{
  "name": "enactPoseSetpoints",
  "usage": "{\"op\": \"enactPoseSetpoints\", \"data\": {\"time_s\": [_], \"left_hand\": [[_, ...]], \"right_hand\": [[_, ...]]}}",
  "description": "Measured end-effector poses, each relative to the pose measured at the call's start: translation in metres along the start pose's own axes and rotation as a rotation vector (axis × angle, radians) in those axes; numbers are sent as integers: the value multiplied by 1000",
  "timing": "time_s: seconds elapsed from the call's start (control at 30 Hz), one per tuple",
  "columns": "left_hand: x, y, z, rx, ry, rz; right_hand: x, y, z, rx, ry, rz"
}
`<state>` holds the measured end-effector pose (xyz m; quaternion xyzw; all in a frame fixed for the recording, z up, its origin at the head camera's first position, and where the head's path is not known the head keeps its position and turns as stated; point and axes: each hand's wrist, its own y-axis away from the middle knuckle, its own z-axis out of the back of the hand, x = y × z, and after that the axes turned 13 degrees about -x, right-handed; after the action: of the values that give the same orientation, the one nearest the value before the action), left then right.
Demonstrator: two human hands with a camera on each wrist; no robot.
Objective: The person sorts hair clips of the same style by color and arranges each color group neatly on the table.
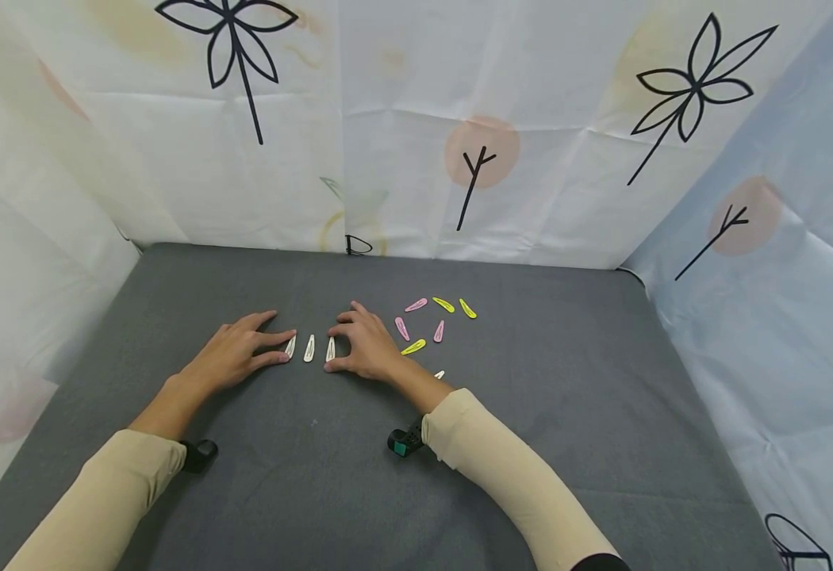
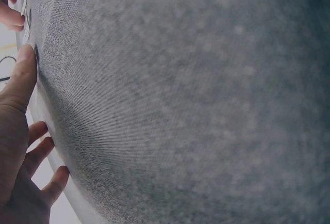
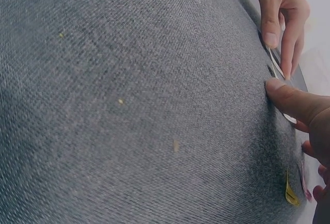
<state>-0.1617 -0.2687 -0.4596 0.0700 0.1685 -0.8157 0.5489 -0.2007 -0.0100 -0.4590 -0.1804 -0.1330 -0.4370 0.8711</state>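
Observation:
Three white snap hair clips stand upright in a row in the head view. My left hand [image 1: 229,354] holds the leftmost white hair clip [image 1: 291,346] on the cloth, index fingertip at its far end and thumb at its near end. In the same way my right hand [image 1: 368,345] pinches the rightmost white hair clip [image 1: 331,349] between thumb and finger. Between the hands lies the middle white hair clip [image 1: 309,348], touched by neither. In the right wrist view, the right thumb [image 3: 289,97] and a white clip [image 3: 290,118] show at the right edge.
Beyond the right hand lie pink hair clips [image 1: 439,331] and yellow hair clips [image 1: 443,304], loosely scattered. Another white clip [image 1: 439,374] is partly hidden by the right forearm. Grey cloth [image 1: 302,492] covers the table; printed white curtains [image 1: 402,190] enclose its back and sides.

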Motion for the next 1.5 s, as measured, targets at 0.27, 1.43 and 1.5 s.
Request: {"op": "enactPoseSetpoints", "data": {"time_s": [0.27, 1.43, 1.5], "left_hand": [[1, 1, 1, 5, 3, 4], [-2, 3, 0, -24, 31, -31], [-2, 3, 1, -23, 34, -28]], "right_hand": [[0, -1, -2, -15, -10, 4], [-90, 117, 78, -237, -10, 157], [-93, 125, 77, -238, 3, 119]]}}
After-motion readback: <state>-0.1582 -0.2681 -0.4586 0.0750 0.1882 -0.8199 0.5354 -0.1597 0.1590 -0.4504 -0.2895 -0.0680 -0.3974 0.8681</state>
